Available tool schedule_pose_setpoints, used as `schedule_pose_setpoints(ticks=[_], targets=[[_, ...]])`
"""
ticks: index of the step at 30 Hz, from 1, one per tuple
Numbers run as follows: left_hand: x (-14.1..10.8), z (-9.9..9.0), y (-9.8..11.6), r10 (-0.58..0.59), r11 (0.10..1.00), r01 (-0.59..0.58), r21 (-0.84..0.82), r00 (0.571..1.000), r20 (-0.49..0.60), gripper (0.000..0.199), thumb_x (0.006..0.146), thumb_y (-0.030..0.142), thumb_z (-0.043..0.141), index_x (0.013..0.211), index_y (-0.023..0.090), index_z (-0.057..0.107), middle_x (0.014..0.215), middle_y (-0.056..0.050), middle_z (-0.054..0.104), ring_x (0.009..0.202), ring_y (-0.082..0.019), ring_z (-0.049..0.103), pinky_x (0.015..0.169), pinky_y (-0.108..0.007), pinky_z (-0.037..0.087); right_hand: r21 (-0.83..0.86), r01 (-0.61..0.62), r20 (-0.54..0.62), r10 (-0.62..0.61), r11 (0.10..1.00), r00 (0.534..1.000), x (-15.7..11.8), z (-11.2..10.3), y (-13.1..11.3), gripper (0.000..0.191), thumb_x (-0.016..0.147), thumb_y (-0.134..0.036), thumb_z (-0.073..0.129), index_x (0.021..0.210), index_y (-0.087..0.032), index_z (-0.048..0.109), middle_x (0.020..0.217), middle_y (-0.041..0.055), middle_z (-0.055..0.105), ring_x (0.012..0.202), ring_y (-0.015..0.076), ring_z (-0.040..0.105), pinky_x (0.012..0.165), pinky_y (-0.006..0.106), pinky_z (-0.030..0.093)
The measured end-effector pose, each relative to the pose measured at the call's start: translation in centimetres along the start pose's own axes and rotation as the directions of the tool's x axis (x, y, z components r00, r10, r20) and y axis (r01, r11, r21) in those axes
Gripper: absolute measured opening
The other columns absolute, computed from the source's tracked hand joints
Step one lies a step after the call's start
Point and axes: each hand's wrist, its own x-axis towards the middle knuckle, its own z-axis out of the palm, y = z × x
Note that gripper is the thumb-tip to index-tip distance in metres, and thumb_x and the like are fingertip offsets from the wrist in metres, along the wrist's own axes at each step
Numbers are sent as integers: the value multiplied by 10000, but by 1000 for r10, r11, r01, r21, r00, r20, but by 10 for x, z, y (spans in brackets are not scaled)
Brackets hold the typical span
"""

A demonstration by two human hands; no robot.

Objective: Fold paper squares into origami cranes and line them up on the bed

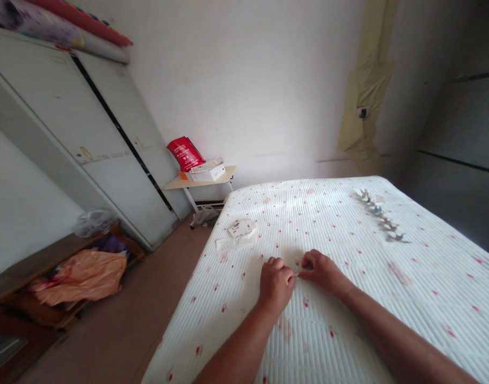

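My left hand is closed in a pinch above the bed, fingers curled. Facing it, my right hand also pinches, thumb and forefinger together. Between the fingertips shows a sliver of a small pale piece of paper; most of it is hidden by the fingers, so its shape cannot be made out. Left of my hands lie several printed paper sheets, partly overlapping. Over to the right, several small folded paper cranes stand in a slanting row.
A white ribbed mattress with red dots lies under both hands. Behind its far left corner, a small table bears a red bag and a white box. Wardrobes and an orange plastic bag are at left.
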Motion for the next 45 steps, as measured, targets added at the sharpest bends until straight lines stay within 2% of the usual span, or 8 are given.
schedule_pose_setpoints(ticks=[3, 8, 12, 16, 22, 25, 31, 45], targets=[[4, 0, -5, 54, 998, -53, -42, 998, 11, 122, 750, 177, 596, 639, 201, 639, 728, -19, 565, 798, -154, 481, 717, -268, 341, -46, -25, -11, 24, 999, 1000, -3, 1, -5, 45, 647, -169, 577, 690, -158, 587, 767, 20, 543, 647, 122, 525, 586, 220, 361], [4, -1, -6, 14, 998, -14, -63, 1000, -2, 85, 731, 197, 625, 652, 214, 652, 728, -8, 567, 798, -153, 489, 728, -275, 339, -40, 17, 29, -16, 999, 999, -5, 0, -8, 148, 655, -89, 526, 732, -166, 626, 816, 26, 562, 715, 120, 561, 630, 201, 380], [3, -4, -8, -63, 994, 63, -89, 998, -2, 45, 699, 211, 656, 667, 240, 665, 752, 6, 583, 812, -152, 506, 757, -288, 336, -31, 72, 44, -70, 997, 997, -8, -1, -9, 214, 685, -57, 486, 735, -178, 655, 858, 36, 583, 757, 120, 585, 677, 193, 398], [-1, -9, -17, -136, 981, 133, -139, 991, -10, 75, 682, 174, 645, 639, 232, 663, 742, 17, 594, 794, -137, 525, 804, -292, 343, -23, 89, 48, -88, 996, 995, -10, -2, -9, 202, 709, -74, 486, 709, -188, 653, 856, 26, 580, 737, 110, 587, 650, 187, 400], [2, -10, -21, -317, 923, 300, -239, 948, -36, 87, 667, 152, 609, 670, 219, 664, 768, 18, 626, 806, -133, 551, 767, -262, 374, 5, 148, 26, -148, 989, 989, -12, 1, -4, 189, 709, -82, 478, 675, -185, 634, 833, 16, 563, 709, 101, 576, 626, 185, 391], [8, -6, -9, -351, 923, 340, -180, 936, -30, 46, 681, 237, 625, 700, 239, 667, 817, 17, 638, 863, -154, 548, 811, -291, 363, 11, 150, 15, -150, 989, 989, -13, 2, -3, 194, 732, -107, 465, 676, -191, 631, 825, 9, 553, 687, 95, 568, 619, 187, 388], [12, -3, 9, -409, 911, 407, -58, 912, -24, 46, 642, 257, 667, 676, 246, 638, 923, 8, 603, 982, -202, 499, 859, -361, 324, -9, 128, 30, -128, 992, 991, -14, 1, -7, 220, 749, -104, 450, 665, -193, 632, 815, 12, 553, 672, 97, 567, 600, 189, 383], [11, -5, 2, -442, 896, 441, -52, 897, 3, 109, 648, 132, 598, 661, 233, 640, 931, 18, 616, 951, -169, 515, 821, -298, 349, -65, 109, 24, -108, 992, 994, -13, 2, -10, 224, 780, -111, 445, 717, -181, 648, 853, 28, 574, 694, 105, 583, 598, 191, 377]])
